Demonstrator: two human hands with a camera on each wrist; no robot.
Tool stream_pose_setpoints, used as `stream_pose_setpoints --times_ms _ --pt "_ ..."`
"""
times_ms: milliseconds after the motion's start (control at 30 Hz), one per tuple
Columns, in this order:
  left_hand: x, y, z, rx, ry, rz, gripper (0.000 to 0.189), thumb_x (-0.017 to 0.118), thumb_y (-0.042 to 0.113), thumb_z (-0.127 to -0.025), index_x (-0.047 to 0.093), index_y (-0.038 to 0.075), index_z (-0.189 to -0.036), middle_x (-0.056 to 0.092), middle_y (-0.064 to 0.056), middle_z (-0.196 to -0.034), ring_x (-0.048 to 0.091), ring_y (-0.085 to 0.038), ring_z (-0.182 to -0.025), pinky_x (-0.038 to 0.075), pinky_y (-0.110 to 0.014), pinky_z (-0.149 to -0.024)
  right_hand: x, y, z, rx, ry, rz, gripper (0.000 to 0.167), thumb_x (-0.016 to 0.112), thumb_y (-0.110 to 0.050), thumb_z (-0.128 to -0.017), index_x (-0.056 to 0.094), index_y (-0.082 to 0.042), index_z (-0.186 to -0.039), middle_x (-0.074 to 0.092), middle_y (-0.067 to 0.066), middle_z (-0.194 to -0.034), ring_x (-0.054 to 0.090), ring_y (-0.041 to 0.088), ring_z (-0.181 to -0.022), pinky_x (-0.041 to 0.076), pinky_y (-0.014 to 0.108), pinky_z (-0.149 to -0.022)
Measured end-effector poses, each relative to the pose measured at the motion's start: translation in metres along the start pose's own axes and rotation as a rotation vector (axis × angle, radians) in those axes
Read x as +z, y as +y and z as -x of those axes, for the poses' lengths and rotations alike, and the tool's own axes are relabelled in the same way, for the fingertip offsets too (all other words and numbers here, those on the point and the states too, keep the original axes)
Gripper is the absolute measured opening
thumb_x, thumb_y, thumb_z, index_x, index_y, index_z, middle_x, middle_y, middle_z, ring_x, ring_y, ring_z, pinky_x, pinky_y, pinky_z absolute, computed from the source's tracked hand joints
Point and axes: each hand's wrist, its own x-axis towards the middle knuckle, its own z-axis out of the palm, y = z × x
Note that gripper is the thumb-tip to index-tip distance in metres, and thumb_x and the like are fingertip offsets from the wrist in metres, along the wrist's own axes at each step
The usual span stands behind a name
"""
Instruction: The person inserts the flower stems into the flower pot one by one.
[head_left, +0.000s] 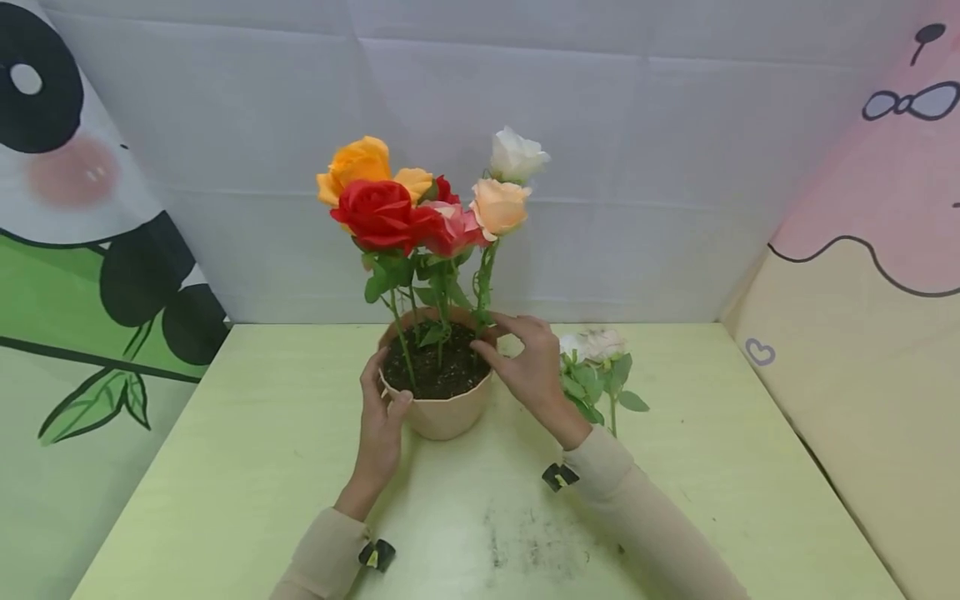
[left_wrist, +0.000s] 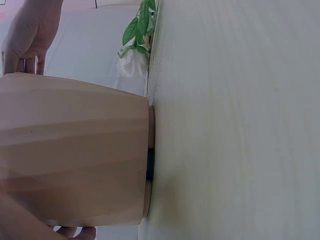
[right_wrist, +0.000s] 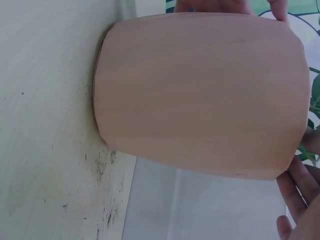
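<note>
A pale pinkish-tan flowerpot (head_left: pixel 446 417) stands on the table, filled with dark soil (head_left: pixel 442 379). Several long-stemmed roses rise from it: an orange rose (head_left: pixel 360 167), a red rose (head_left: pixel 378 215), a pink rose (head_left: pixel 452 229), a peach rose (head_left: pixel 501 207) and a white rose (head_left: pixel 517 156). My left hand (head_left: pixel 384 425) grips the pot's left side, thumb at the front rim. On the opposite side, my right hand (head_left: pixel 531 362) holds the rim, its thumb inside beside the right-hand stems. The right fingers (right_wrist: pixel 295 197) lie against the pot's outer wall.
Pale roses with green leaves (head_left: pixel 596 379) lie on the table right of the pot, partly behind the right hand. Dark specks (head_left: pixel 532 546) are scattered on the light table (head_left: pixel 247 467). A white cloth backdrop (head_left: pixel 637 208) closes off the back, with printed panels at both sides.
</note>
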Motion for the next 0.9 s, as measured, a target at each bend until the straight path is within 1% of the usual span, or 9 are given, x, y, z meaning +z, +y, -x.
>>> stream_pose_setpoints --times_ms 100,167,200,433,533,633,800,867,900 --pt "0.001 0.0 0.0 0.01 0.001 -0.001 0.07 0.055 0.02 -0.11 0.026 0.018 -0.174 0.023 -0.017 -0.18 0.027 -0.047 -0.162 0.027 -0.062 -0.129 -0.003 0.002 0.002 0.01 0.022 -0.02 0.049 0.098 -0.011 -0.084 0.081 0.003 -0.127 0.084 0.013 -0.095 0.079 0.036 -0.1 0.05 0.062 -0.103" --pt "0.0 0.0 0.0 0.004 0.001 -0.003 0.07 0.054 0.019 -0.11 0.025 0.016 -0.174 0.022 -0.017 -0.18 0.025 -0.046 -0.163 0.024 -0.066 -0.129 -0.006 0.002 0.003 0.01 0.035 -0.025 0.049 0.098 -0.011 -0.083 0.081 0.002 -0.128 0.084 0.013 -0.095 0.078 0.037 -0.103 0.049 0.061 -0.102" --pt "0.001 0.005 0.001 -0.018 -0.001 -0.005 0.072 0.054 0.018 -0.109 0.023 0.016 -0.174 0.021 -0.017 -0.181 0.024 -0.047 -0.163 0.023 -0.07 -0.128 -0.009 0.002 0.004 0.01 0.046 -0.028 0.049 0.098 -0.01 -0.083 0.081 0.002 -0.127 0.084 0.013 -0.095 0.078 0.037 -0.103 0.049 0.061 -0.102" --pt "0.001 0.006 0.0 -0.035 -0.007 -0.018 0.073 0.052 0.014 -0.108 0.021 0.014 -0.175 0.02 -0.015 -0.182 0.024 -0.043 -0.164 0.022 -0.069 -0.128 -0.044 -0.001 0.011 0.027 0.107 -0.073 0.047 0.095 -0.004 -0.083 0.081 0.001 -0.128 0.083 0.017 -0.1 0.074 0.042 -0.106 0.047 0.06 -0.104" --pt "0.0 0.006 0.0 -0.032 -0.003 -0.026 0.073 0.052 0.015 -0.107 0.022 0.013 -0.174 0.02 -0.014 -0.181 0.024 -0.043 -0.164 0.022 -0.069 -0.128 -0.061 -0.004 0.015 0.04 0.116 -0.084 0.049 0.095 -0.002 -0.083 0.08 0.001 -0.13 0.083 0.017 -0.102 0.073 0.045 -0.109 0.044 0.057 -0.108" --pt "0.0 0.006 -0.001 -0.028 -0.002 -0.041 0.073 0.052 0.015 -0.108 0.022 0.013 -0.174 0.02 -0.015 -0.181 0.021 -0.044 -0.165 0.021 -0.07 -0.128 -0.075 -0.005 0.018 0.031 0.14 -0.078 0.05 0.094 0.003 -0.082 0.08 0.001 -0.13 0.083 0.016 -0.101 0.074 0.045 -0.107 0.044 0.051 -0.109" --pt "0.0 0.005 0.0 -0.018 0.0 -0.032 0.072 0.054 0.016 -0.109 0.023 0.012 -0.174 0.019 -0.017 -0.182 0.017 -0.048 -0.166 0.019 -0.074 -0.127 -0.099 -0.007 0.026 0.034 0.16 -0.066 0.048 0.092 0.008 -0.081 0.081 0.001 -0.128 0.083 0.017 -0.1 0.075 0.039 -0.104 0.046 0.037 -0.11" --pt "-0.001 0.001 0.0 -0.005 0.002 -0.022 0.071 0.054 0.018 -0.109 0.024 0.013 -0.174 0.02 -0.017 -0.181 0.018 -0.05 -0.165 0.019 -0.075 -0.126 -0.108 -0.008 0.031 0.048 0.164 -0.062 0.048 0.09 0.01 -0.081 0.081 0.001 -0.127 0.082 0.017 -0.099 0.075 0.033 -0.103 0.045 0.031 -0.111" --pt "-0.002 -0.005 0.0 0.012 0.005 -0.028 0.069 0.054 0.019 -0.11 0.026 0.013 -0.173 0.021 -0.018 -0.181 0.019 -0.05 -0.165 0.02 -0.073 -0.127 -0.112 -0.008 0.034 0.051 0.165 -0.056 0.047 0.09 0.01 -0.081 0.081 0.001 -0.127 0.082 0.017 -0.098 0.076 0.028 -0.103 0.046 0.029 -0.111"
